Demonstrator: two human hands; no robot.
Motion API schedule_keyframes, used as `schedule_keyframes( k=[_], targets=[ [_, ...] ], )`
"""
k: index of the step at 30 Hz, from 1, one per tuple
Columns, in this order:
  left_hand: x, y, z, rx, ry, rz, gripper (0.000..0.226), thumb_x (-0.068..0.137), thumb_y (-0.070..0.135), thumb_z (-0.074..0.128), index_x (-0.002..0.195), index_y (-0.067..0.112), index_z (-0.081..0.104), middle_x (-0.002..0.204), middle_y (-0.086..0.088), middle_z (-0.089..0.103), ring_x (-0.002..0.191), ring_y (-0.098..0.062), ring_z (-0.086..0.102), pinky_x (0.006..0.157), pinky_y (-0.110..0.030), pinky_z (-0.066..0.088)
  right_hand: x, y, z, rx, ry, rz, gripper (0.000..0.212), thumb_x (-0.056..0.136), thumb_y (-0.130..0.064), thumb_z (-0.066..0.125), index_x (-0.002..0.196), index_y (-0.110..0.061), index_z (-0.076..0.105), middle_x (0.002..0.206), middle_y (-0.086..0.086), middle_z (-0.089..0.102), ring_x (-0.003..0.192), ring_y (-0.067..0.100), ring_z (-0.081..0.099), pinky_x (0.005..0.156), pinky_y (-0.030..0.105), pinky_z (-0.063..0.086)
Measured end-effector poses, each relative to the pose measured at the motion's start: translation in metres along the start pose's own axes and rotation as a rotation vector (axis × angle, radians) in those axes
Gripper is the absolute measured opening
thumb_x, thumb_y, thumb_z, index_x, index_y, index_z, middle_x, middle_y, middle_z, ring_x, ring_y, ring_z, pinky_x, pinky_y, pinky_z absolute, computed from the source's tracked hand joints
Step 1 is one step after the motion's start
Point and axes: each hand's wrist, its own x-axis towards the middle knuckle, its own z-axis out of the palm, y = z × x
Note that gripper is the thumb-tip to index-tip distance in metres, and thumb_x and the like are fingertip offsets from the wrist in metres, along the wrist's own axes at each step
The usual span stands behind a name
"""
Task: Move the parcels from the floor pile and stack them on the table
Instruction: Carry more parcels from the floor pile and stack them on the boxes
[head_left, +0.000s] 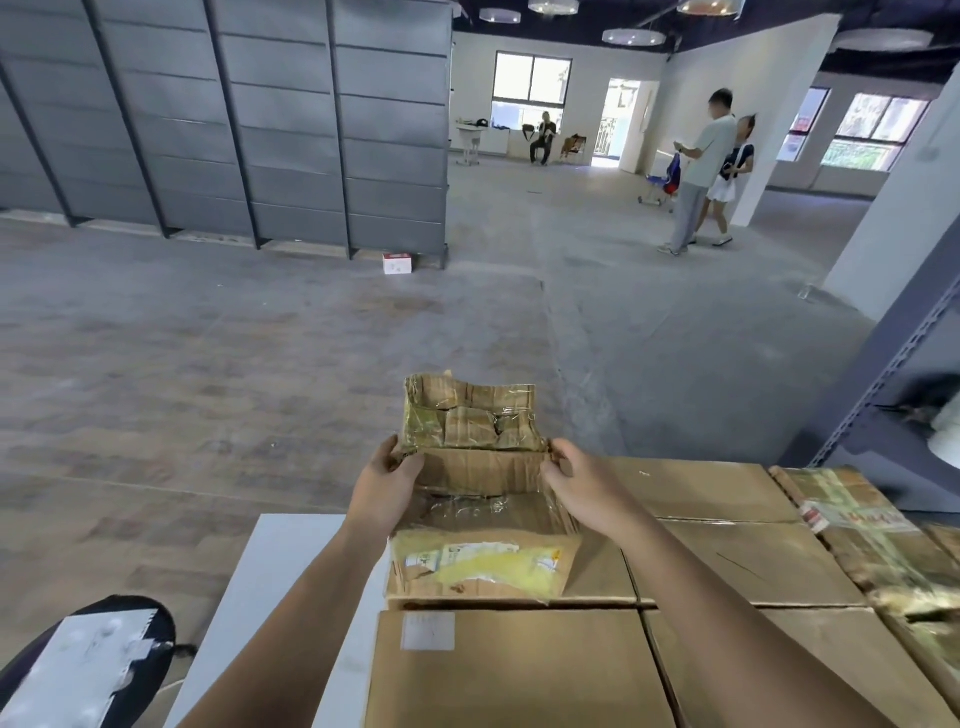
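I hold a battered cardboard parcel (480, 499) with torn tape and a yellow-stained label over the stacked boxes. My left hand (387, 488) grips its left edge and my right hand (582, 486) grips its right edge. Its torn top flap stands up on the far side. Below it, several flat brown cardboard boxes (519, 670) lie side by side on the white table (270, 566). A tape-wrapped parcel (878, 540) lies on the boxes at the right.
A dark round object with a grey plate (83, 665) sits at the lower left. Grey shelving (234, 119) lines the back left; a metal rack (893, 384) stands at right. A small white box (397, 263) lies on the floor. Three people (701, 171) are far off.
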Motion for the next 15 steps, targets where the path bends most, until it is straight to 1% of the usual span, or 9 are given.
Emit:
schedule_keyframes(
  k=[1,2,4,5,7,9,10,13,15],
  targets=[
    [-0.001,0.002,-0.001,0.004,-0.001,-0.011,0.057,0.095,0.027,0.053,0.147,0.022,0.032,0.115,0.002,0.059,0.080,-0.008,0.056,0.064,-0.023,0.042,-0.001,0.000,-0.001,-0.012,0.015,-0.008,0.048,0.102,-0.037,0.040,0.146,-0.019,0.036,0.121,0.004,0.060,0.089,0.021,0.066,0.079,0.035,0.050],
    [-0.001,0.004,-0.003,0.001,-0.002,-0.022,0.059,0.095,0.029,0.053,0.148,0.020,0.031,0.110,0.002,0.061,0.079,-0.010,0.055,0.065,-0.025,0.042,-0.001,0.001,-0.002,-0.026,0.032,-0.020,0.047,0.102,-0.038,0.040,0.145,-0.018,0.038,0.129,0.003,0.057,0.099,0.021,0.064,0.085,0.036,0.049],
    [-0.002,0.007,-0.006,-0.017,0.008,-0.038,0.057,0.094,0.031,0.055,0.145,0.017,0.035,0.085,0.002,0.059,0.070,-0.012,0.053,0.062,-0.025,0.041,-0.001,0.003,-0.004,-0.077,0.070,-0.032,0.047,0.101,-0.041,0.039,0.143,-0.018,0.041,0.138,0.003,0.052,0.112,0.020,0.057,0.094,0.037,0.048],
    [-0.001,0.009,-0.007,-0.028,0.016,-0.039,0.055,0.093,0.032,0.057,0.143,0.017,0.039,0.081,-0.001,0.059,0.068,-0.013,0.052,0.063,-0.025,0.042,0.000,0.005,-0.005,-0.113,0.096,-0.031,0.048,0.101,-0.042,0.038,0.143,-0.018,0.041,0.140,0.002,0.050,0.115,0.020,0.055,0.096,0.038,0.046],
    [-0.003,0.012,-0.009,-0.031,0.027,-0.037,0.053,0.090,0.032,0.060,0.139,0.017,0.045,0.100,-0.005,0.063,0.078,-0.015,0.056,0.076,-0.029,0.048,-0.001,0.004,-0.008,-0.179,0.161,-0.036,0.047,0.101,-0.042,0.038,0.141,-0.020,0.043,0.139,0.003,0.050,0.117,0.022,0.055,0.097,0.039,0.046],
    [-0.008,0.012,-0.012,-0.017,0.046,-0.024,0.049,0.090,0.031,0.059,0.135,0.015,0.048,0.113,-0.003,0.059,0.085,-0.012,0.057,0.091,-0.034,0.048,-0.004,-0.002,-0.010,-0.217,0.240,-0.079,0.042,0.100,-0.038,0.040,0.137,-0.019,0.047,0.136,0.004,0.054,0.120,0.023,0.052,0.097,0.039,0.045],
    [-0.013,0.013,-0.013,-0.016,0.056,-0.018,0.047,0.090,0.029,0.058,0.134,0.014,0.049,0.114,-0.002,0.058,0.086,-0.011,0.056,0.093,-0.036,0.048,-0.005,-0.005,-0.011,-0.230,0.280,-0.116,0.040,0.100,-0.036,0.041,0.135,-0.019,0.050,0.133,0.004,0.056,0.121,0.023,0.051,0.097,0.039,0.045],
    [-0.034,0.018,-0.017,-0.001,0.114,0.018,0.044,0.089,0.028,0.057,0.130,0.013,0.052,0.111,-0.003,0.061,0.091,-0.015,0.056,0.089,-0.035,0.051,-0.017,-0.022,-0.009,-0.226,0.346,-0.285,0.034,0.099,-0.028,0.044,0.128,-0.016,0.057,0.123,0.004,0.061,0.118,0.022,0.050,0.093,0.035,0.042],
    [-0.051,0.019,-0.022,0.014,0.151,0.040,0.058,0.079,0.036,0.058,0.132,0.014,0.052,0.123,-0.004,0.058,0.105,-0.018,0.055,0.098,-0.040,0.048,-0.026,-0.037,-0.003,-0.187,0.339,-0.395,0.032,0.098,-0.023,0.047,0.125,-0.013,0.060,0.118,0.004,0.062,0.115,0.023,0.052,0.092,0.034,0.043]
  ],
)
